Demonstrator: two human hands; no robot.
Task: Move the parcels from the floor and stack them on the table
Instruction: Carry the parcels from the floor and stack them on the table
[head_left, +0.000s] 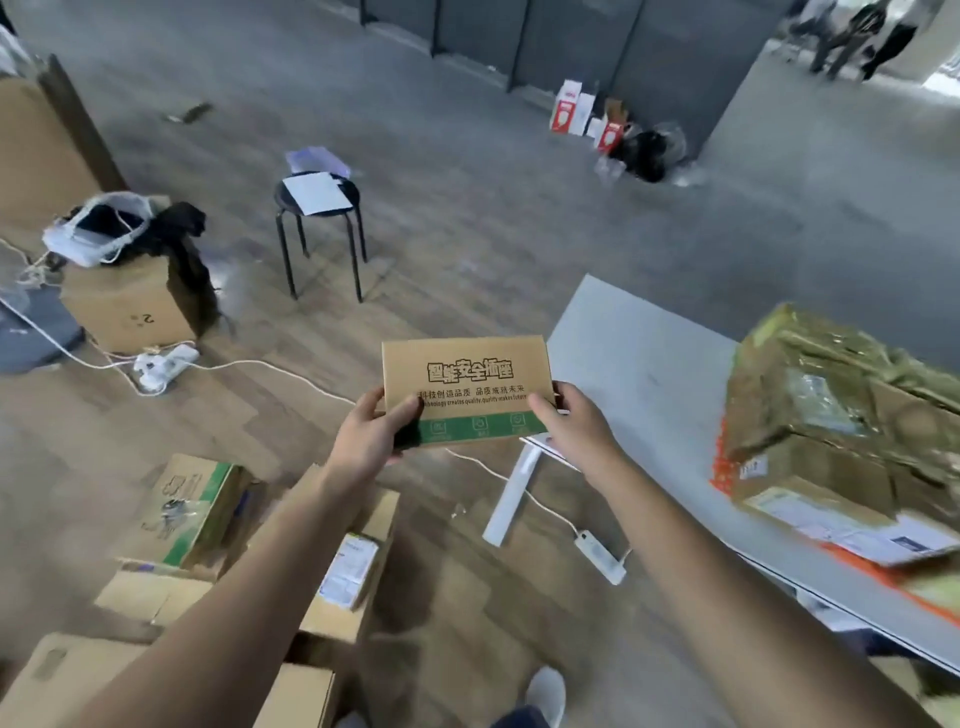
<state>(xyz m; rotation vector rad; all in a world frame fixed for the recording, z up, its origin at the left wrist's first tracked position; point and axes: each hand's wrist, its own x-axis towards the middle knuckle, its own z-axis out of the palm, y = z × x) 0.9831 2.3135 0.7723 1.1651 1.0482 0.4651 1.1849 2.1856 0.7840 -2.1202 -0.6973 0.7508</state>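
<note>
Two bare forearms reach up from the bottom edge, and the left hand (371, 434) and right hand (569, 426) grip a flat cardboard parcel (465, 376) by its lower corners, thumbs curled over the printed face and fingers behind it. The parcel hangs in the air above the wooden floor (467, 249), just beside the near corner of the grey table (639, 358) and not touching it. Its face carries dark lettering and a green band along the bottom, partly covered by both thumbs. On the table to the right sits a stack of parcels (831, 415) wrapped in tape, blurred and cut off by the right edge, so their number cannot be told. Around the left forearm, floor parcels (192, 512) lie close together on the boards, several hidden by the arm or cropped at the bottom-left corner. A white power strip (597, 553) and its cable lie by the table's edge, near a white table leg (511, 493). A black stool (317, 208) bearing a sheet of paper stands well apart, farther back. A white shoe (545, 693) shows at the bottom, and figures at the top right are too blurred to make out.
</note>
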